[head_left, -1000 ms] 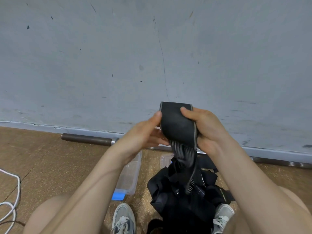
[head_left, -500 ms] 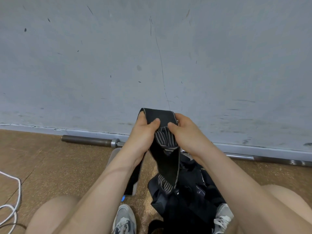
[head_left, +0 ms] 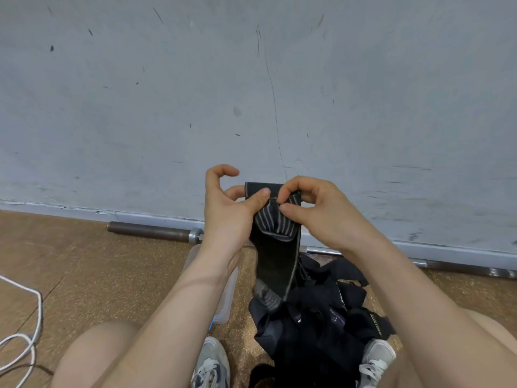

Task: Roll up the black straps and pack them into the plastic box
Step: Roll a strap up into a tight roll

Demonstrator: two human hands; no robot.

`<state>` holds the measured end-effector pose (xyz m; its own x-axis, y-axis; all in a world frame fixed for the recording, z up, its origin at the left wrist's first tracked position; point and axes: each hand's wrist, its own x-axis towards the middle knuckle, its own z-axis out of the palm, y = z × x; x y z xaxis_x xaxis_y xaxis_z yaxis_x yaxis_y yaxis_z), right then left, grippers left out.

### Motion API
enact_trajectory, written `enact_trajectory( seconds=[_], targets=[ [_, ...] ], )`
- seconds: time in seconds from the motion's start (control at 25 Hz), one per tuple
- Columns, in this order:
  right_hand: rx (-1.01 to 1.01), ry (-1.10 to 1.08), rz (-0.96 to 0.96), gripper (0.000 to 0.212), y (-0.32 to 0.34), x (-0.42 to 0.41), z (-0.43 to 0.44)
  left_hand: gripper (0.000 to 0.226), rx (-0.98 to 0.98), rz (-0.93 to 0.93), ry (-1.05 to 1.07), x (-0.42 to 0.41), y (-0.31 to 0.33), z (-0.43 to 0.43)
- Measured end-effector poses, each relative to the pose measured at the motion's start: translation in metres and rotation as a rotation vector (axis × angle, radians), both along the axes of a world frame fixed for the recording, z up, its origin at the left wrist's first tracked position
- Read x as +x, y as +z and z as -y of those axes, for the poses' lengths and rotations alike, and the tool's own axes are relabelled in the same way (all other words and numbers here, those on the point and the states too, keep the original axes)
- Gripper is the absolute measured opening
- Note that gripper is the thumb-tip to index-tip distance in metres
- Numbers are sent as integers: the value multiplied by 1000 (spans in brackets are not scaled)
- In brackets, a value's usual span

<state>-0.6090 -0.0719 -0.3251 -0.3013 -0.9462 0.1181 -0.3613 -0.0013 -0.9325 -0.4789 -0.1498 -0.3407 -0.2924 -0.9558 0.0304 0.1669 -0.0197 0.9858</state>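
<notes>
A wide black strap (head_left: 275,256) with grey stripes hangs in front of me, its top end folded over. My left hand (head_left: 228,211) pins the strap's left edge with the thumb, the index finger curled free above. My right hand (head_left: 313,208) pinches the folded striped end with fingertips and thumb. The strap's tail drops into a heap of black straps (head_left: 319,320) on the floor between my shoes. A clear plastic box (head_left: 223,301) with a blue corner lies on the floor, mostly hidden under my left forearm.
A grey wall (head_left: 251,93) rises close ahead. A steel barbell (head_left: 151,232) lies along its base. A white cord (head_left: 25,331) loops on the brown floor at the left. My bare knees and grey shoes (head_left: 211,365) frame the bottom.
The striped end has been folded further down over the strap's face. My left index finger has lifted off and my right fingertips have moved onto the fold. The hanging tail sways lower.
</notes>
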Motion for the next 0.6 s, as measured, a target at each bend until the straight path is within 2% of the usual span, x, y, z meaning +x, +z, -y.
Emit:
enact_trajectory(
  seconds=[0.08,0.16,0.28,0.36,0.6],
  targets=[
    [-14,-57,116,24,2,-3,0,21,-27,42,-182,1,2,-1],
    [19,-107,317,28,1,-4,0,16,-60,157,-336,3,3,0],
    [146,53,661,29,0,-6,-1,28,-109,253,-233,3,1,0],
    [168,133,803,27,2,-10,-3,35,-128,253,-226,2,-1,-3],
    [161,94,768,29,-7,-1,2,46,-115,170,-316,1,-6,-3]
  ],
)
